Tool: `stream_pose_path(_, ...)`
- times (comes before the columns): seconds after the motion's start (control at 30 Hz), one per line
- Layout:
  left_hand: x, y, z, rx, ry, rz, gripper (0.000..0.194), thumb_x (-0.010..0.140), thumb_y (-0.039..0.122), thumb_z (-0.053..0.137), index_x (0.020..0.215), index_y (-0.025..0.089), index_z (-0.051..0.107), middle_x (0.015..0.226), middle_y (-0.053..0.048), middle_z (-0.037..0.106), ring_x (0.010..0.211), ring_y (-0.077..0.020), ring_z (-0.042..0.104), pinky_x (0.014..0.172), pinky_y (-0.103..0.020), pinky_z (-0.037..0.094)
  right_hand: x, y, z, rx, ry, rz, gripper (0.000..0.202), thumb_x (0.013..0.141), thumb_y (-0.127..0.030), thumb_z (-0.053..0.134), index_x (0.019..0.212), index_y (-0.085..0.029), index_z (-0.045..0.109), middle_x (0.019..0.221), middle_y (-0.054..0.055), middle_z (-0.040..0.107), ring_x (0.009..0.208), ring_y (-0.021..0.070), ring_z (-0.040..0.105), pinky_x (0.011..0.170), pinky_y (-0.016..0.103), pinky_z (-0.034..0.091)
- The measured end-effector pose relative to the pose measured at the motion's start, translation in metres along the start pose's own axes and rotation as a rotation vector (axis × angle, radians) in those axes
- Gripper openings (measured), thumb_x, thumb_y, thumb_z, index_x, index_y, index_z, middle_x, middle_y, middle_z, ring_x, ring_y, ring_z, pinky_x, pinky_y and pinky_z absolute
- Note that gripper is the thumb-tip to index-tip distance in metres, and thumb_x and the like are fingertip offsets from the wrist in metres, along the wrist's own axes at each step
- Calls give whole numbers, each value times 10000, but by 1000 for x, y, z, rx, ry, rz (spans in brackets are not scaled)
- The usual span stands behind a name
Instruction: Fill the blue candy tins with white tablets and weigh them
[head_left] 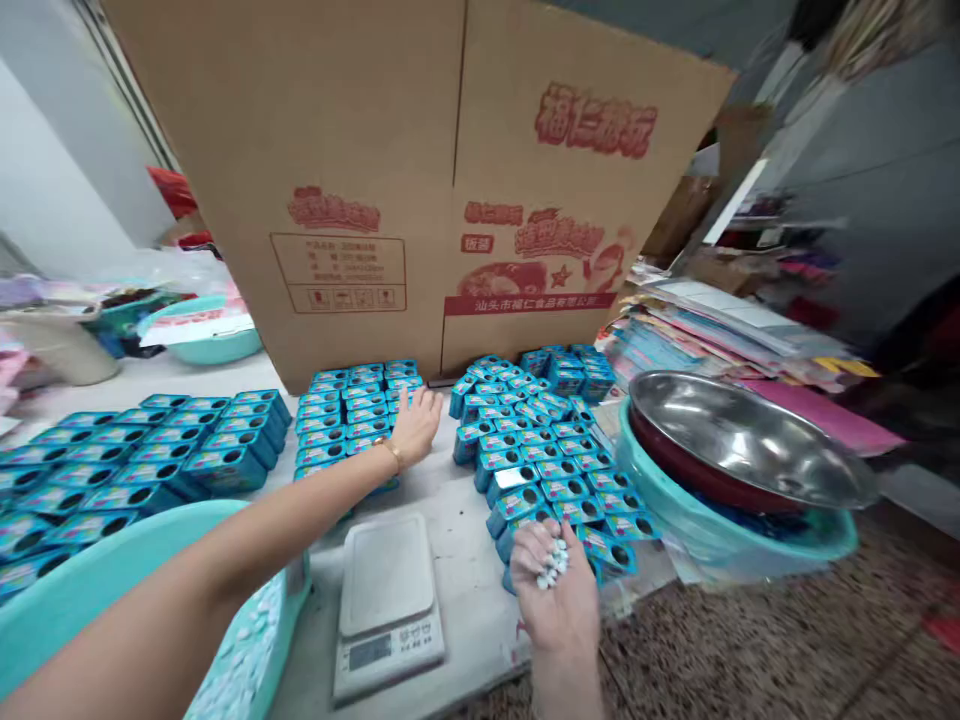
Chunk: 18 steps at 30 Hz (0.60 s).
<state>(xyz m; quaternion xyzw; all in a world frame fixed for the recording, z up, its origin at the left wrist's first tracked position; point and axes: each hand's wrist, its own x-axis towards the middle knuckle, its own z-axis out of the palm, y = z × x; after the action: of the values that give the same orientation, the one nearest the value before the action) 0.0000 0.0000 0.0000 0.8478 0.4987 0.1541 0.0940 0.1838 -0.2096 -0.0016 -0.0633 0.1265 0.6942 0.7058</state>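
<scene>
My right hand (556, 585) is cupped, palm up, with fingers curled around a small heap of pale blue-white candies (553, 565). It is at the near edge of the right block of small blue boxes (536, 440), which have dark round spots on top. My left hand (418, 425) reaches far forward, fingers stretched out, beside the right edge of the middle block of blue boxes (322, 423). Whether its fingertips touch a box I cannot tell. Beneath my left forearm, a turquoise basin (296, 610) contains many pale candies (240, 650).
A white digital scale (390, 585) lies between my arms. More blue boxes (157, 450) stand at left. A large cardboard carton (360, 130) rises behind them. At right, a steel bowl (742, 435) rests on another turquoise basin (825, 540), near stacked printed sheets (720, 330).
</scene>
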Motion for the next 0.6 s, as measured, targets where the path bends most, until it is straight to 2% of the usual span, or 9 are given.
stream_pose_path(0.1, 5, 22, 13, -35, -75, 52, 976, 639, 279, 713, 1436, 115, 174, 1445, -224, 304, 1378, -371, 270, 1129, -517, 252, 0, 2, 1, -15, -18, 2, 176, 870, -187, 519, 719, -194, 429, 602, -55, 383, 487, 78, 400, 421, 161, 316)
stream_pose_path(0.23, 11, 47, 29, -48, -177, 135, 1029, 607, 266, 724, 1461, 176, 158, 1460, -193, 275, 1338, -345, 351, 1074, -462, 363, -1, 4, 2, -51, -37, 5, 179, 884, -208, 518, 729, -193, 430, 603, -58, 390, 488, 75, 396, 422, 159, 318)
stream_pose_path(0.33, 16, 57, 37, -27, -262, 162, 1022, 526, 259, 777, 1417, 262, 277, 1476, -180, 236, 1349, -411, 308, 1005, -558, 399, -3, 1, 1, -61, -45, -11, 181, 891, -218, 520, 736, -191, 431, 606, -58, 400, 492, 71, 399, 425, 154, 321)
stream_pose_path(0.4, 18, 59, 41, -10, -307, 160, 1018, 480, 307, 815, 1376, 264, 334, 1491, -193, 198, 1375, -449, 235, 969, -609, 402, -4, -1, -1, -58, -48, -30, 187, 889, -215, 526, 731, -190, 428, 600, -60, 398, 489, 69, 396, 423, 150, 316)
stream_pose_path(0.5, 17, 63, 47, 19, -309, 140, 1055, 474, 340, 826, 1386, 238, 306, 1513, -216, 130, 1409, -449, 138, 996, -644, 348, -4, -2, -4, -58, -54, -33, 193, 877, -209, 546, 729, -189, 423, 599, -64, 398, 492, 65, 399, 427, 148, 317)
stream_pose_path(0.6, 12, 70, 52, 55, -266, 117, 1093, 504, 257, 805, 1435, 303, 232, 1534, -191, 59, 1420, -445, 72, 994, -679, 312, -2, 1, -4, -49, -50, -14, 198, 860, -204, 571, 730, -187, 422, 598, -68, 385, 489, 62, 395, 425, 148, 309)
